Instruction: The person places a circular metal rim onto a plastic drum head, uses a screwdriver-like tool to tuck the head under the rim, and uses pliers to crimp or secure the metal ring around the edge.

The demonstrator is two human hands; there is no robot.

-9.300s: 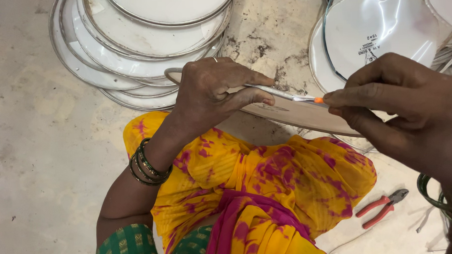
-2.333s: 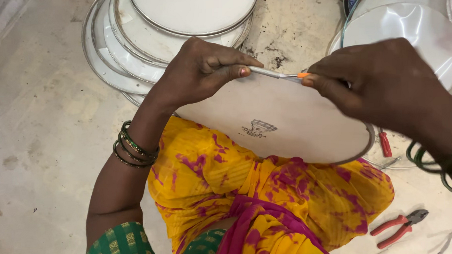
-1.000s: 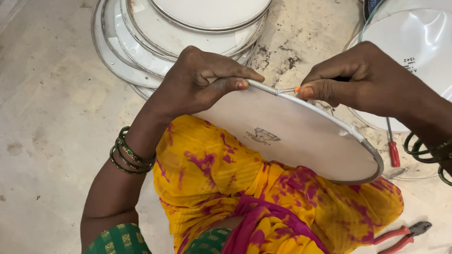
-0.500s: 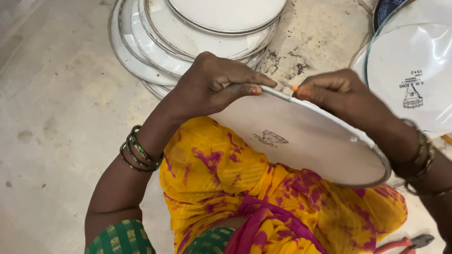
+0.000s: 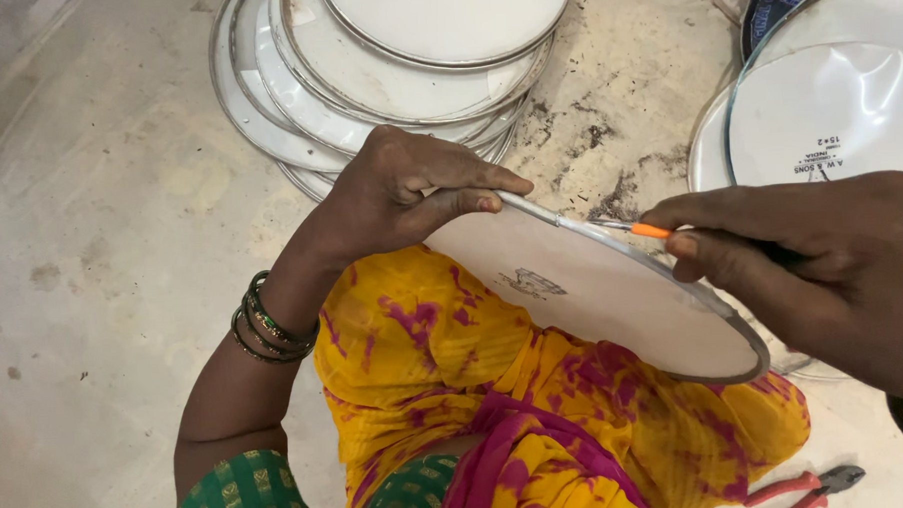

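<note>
Drumhead (image 5: 594, 309) on the lap, stack of drumheads (image 5: 385, 76) beyond it, pliers (image 5: 810, 487) at right.

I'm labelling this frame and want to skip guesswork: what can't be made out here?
- Tool: head view; only the metal tip and orange collar show, the handle is inside the right hand.
- Pliers: cut off by the bottom edge.
- Round white disc: the far rim under the left hand is covered.
- Stacked discs: cut off by the top edge, count unclear.
</note>
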